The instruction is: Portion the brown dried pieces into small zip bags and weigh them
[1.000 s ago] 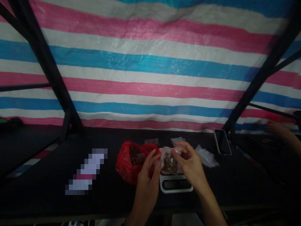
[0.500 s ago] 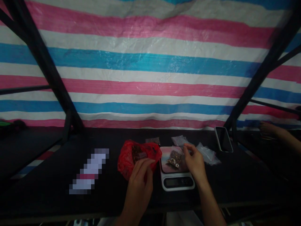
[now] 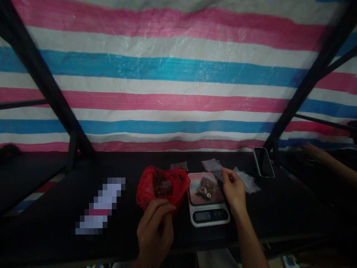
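Note:
My left hand (image 3: 155, 229), loosely curled with the thumb apart from the fingers, is at the front rim of a red plastic bag (image 3: 145, 188). Inside that bag lie small dark brown pieces and a clear reddish scoop-like object (image 3: 166, 187). A white digital kitchen scale (image 3: 195, 220) stands right of the bag, its display lit but unreadable. On its plate rests a small clear zip bag (image 3: 206, 187) filled with brown dried bits. My right hand (image 3: 234, 190) hovers at the scale's right edge, fingers bent and slightly apart, with nothing visible in them.
Behind the scale lie a filled small bag (image 3: 180, 166) and flat clear bags (image 3: 212, 165); more clear bags (image 3: 247, 180) are to its right. A phone (image 3: 263, 162) leans near the right post. A blurred-out item (image 3: 102, 204) lies left. Another person's arm (image 3: 326, 156) reaches in at far right.
My left hand has drawn back from over the red bag toward me. My right hand has moved slightly right, off the small bag on the scale. The view has shifted a little.

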